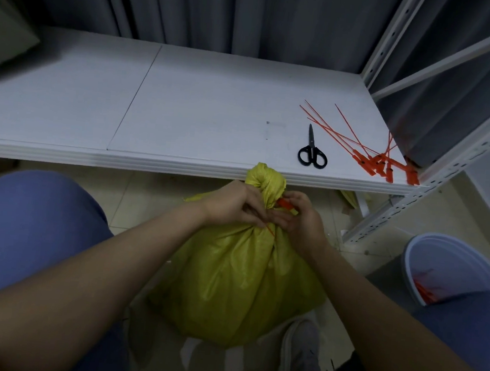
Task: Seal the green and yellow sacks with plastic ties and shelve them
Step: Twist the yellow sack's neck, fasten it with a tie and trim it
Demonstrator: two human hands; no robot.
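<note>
A full yellow sack [238, 277] stands on the floor between my knees, its neck gathered into a bunch just below the shelf edge. An orange plastic tie [284, 203] wraps that neck. My left hand [230, 205] pinches the neck and the thin tail of the tie on the left side. On the right, the fingers of my right hand [297, 217] close on the tie's orange head. No green sack can be made out for certain.
The white shelf board [185, 105] lies in front, carrying black scissors [312, 151] and several loose orange ties [380, 162] at its right end. A grey bucket [451, 265] holding orange offcuts stands on the floor at right. A dim dark object [4, 33] sits on the shelf's far left.
</note>
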